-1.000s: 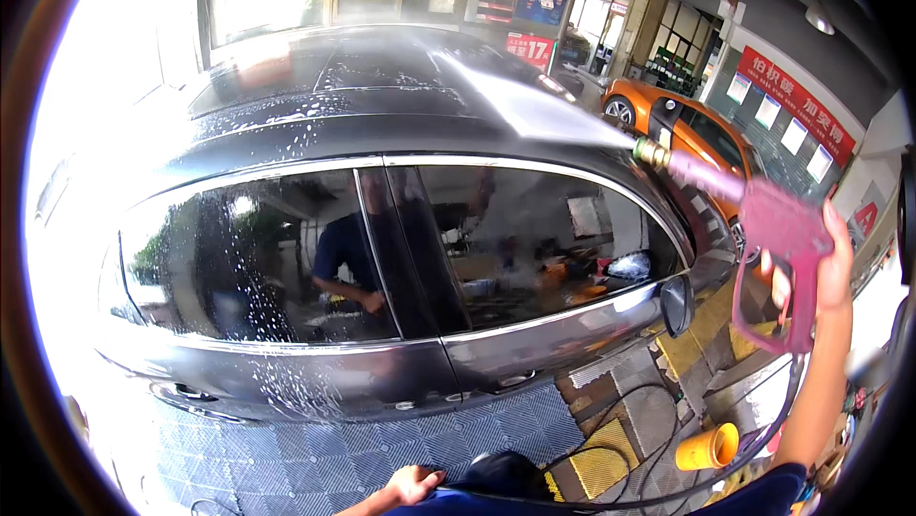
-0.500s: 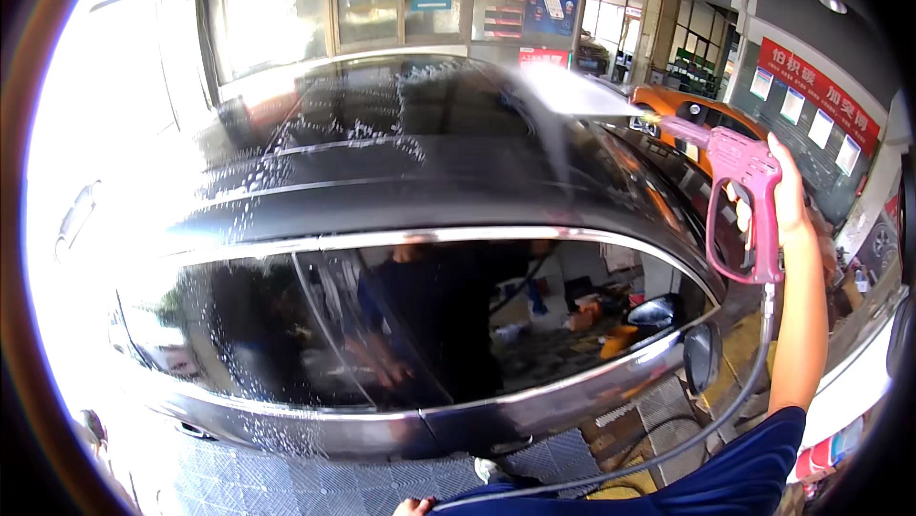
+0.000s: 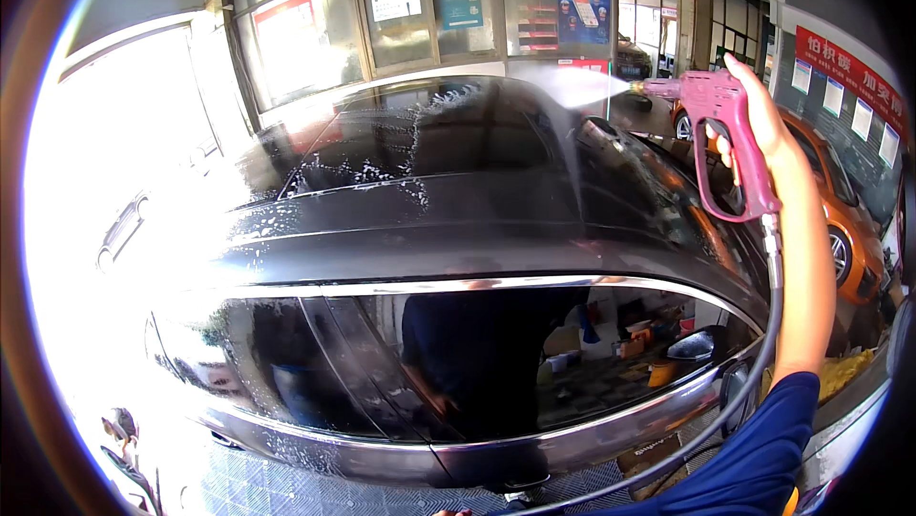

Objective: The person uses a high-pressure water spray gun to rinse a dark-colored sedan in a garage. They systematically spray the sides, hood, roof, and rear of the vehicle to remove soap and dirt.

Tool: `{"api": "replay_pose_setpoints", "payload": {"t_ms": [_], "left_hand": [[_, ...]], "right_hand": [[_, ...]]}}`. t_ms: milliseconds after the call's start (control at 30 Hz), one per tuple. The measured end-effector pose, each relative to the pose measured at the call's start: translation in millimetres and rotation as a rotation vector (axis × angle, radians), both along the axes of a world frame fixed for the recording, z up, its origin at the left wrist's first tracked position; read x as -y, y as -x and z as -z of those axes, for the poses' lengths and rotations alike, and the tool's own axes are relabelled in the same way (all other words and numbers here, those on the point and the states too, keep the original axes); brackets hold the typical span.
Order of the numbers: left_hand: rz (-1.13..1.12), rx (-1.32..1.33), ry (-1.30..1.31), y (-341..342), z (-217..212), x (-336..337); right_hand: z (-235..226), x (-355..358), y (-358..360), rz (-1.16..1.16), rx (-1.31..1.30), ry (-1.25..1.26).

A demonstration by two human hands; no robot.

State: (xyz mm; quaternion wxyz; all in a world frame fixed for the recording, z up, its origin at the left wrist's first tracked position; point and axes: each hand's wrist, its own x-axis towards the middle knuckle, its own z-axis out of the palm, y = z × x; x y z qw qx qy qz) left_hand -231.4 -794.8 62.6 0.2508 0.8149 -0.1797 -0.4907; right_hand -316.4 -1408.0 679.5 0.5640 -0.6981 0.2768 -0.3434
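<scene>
My right hand [image 3: 765, 125] is raised at the right, wrapped round the grip of a purple-pink pressure washer gun [image 3: 722, 96]. From its brass nozzle a white fan of water spray [image 3: 582, 86] shoots left onto the roof of a black car [image 3: 458, 201]. White foam [image 3: 367, 172] lies in streaks and patches on the roof's left part. A dark hose [image 3: 775, 315] drops from the gun's handle and curves to the lower edge. Only a sliver of my left hand [image 3: 452, 513] shows at the bottom edge, near the hose; its fingers are mostly hidden.
An orange car [image 3: 849, 220] stands behind my right arm. The black car's side mirror [image 3: 735, 392] juts out below the hose. Grey grid tiles [image 3: 286, 487] cover the floor along the car. Glazed panels with posters [image 3: 582, 2] line the far side; strong glare whitens the left.
The view has shifted, so the car sits lower and slightly right. The gun has risen in the picture and its spray still hits the roof's far right part. Less of my left hand shows.
</scene>
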Motion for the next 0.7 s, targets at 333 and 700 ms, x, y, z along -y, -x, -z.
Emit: {"api": "replay_pose_setpoints", "payload": {"t_ms": [333,700], "left_hand": [[-0.069,-0.107,0.315,-59,-3,-62],[0.593,-0.313,0.329,-179,54,-197]], "right_hand": [[-22,-173,-45,-0.097,-0.028,-0.005],[-5,-484,17,0.184,0.070,-0.124]]}}
